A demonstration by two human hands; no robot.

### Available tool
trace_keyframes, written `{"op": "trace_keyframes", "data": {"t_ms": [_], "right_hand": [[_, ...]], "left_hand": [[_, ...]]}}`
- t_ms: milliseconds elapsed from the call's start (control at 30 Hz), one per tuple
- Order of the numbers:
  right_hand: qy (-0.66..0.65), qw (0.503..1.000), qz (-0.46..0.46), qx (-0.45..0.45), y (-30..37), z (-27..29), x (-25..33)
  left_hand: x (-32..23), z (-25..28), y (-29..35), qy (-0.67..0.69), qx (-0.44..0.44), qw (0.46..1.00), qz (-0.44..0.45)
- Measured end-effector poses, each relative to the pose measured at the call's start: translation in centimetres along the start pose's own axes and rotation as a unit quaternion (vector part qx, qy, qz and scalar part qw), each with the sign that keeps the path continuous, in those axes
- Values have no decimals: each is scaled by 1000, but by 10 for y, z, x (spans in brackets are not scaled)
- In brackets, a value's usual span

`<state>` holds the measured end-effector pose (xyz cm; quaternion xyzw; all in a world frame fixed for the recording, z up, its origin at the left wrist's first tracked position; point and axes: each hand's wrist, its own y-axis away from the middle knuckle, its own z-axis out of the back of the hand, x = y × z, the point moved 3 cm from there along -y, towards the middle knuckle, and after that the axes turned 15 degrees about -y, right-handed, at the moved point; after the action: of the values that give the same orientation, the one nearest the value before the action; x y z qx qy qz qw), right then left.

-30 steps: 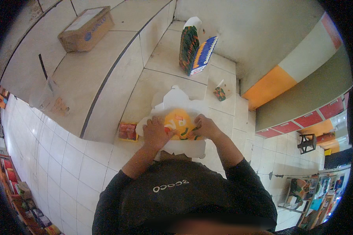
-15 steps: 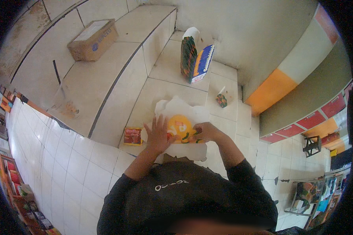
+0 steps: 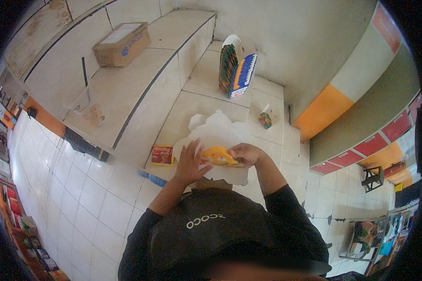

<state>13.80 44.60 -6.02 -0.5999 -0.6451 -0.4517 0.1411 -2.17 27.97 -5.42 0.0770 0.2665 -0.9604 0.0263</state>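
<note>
A yellow printed piece of thin card (image 3: 217, 153), with red and dark marks, stands tilted and bent between my hands over an unfolded white card sheet (image 3: 218, 125). My left hand (image 3: 188, 161) is at its left end, fingers stretched upward and thumb along the lower edge; it seems to steady the card between them. At the right end my right hand (image 3: 246, 154) pinches it between thumb and fingers. The white sheet has cut tabs at its far edge and spreads under both hands. Just left of my left hand lies a small red and yellow packet (image 3: 162, 155).
Beyond the sheet stands an open dark-patterned and blue carton (image 3: 238, 70). A small dark-patterned carton (image 3: 266, 119) sits to its right. On the raised tiled ledge are a brown cardboard box (image 3: 122, 45) and a clear cup with a black straw (image 3: 85, 100).
The yellow card was flatter with a round face showing; now it is tipped up and narrower. My right hand has shifted slightly left, and the left hand's fingers have drawn closer together.
</note>
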Motion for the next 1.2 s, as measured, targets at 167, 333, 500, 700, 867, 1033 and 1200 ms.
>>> {"op": "trace_keyframes", "data": {"t_ms": [167, 333, 500, 700, 867, 1033, 1200], "right_hand": [[206, 955, 133, -165, 4, 12, 13], [133, 849, 367, -356, 58, -61, 69], [140, 868, 352, -322, 79, -82, 97], [333, 803, 383, -313, 86, -93, 121], [475, 777, 298, -286, 94, -133, 144], [614, 466, 577, -270, 104, -193, 124], [675, 507, 510, -163, 83, -217, 81]], "left_hand": [[-5, 9, 17, -60, 18, 991, -114], [-1, 6, 44, 155, 191, 961, -123], [-3, 82, 6, 183, -171, 962, 111], [-28, 182, -39, 192, -244, 944, 111], [-30, 181, -42, 265, 207, 929, 154], [-31, 168, -36, 387, 109, 887, 228], [-36, 176, -46, 407, 79, 880, 231]]}}
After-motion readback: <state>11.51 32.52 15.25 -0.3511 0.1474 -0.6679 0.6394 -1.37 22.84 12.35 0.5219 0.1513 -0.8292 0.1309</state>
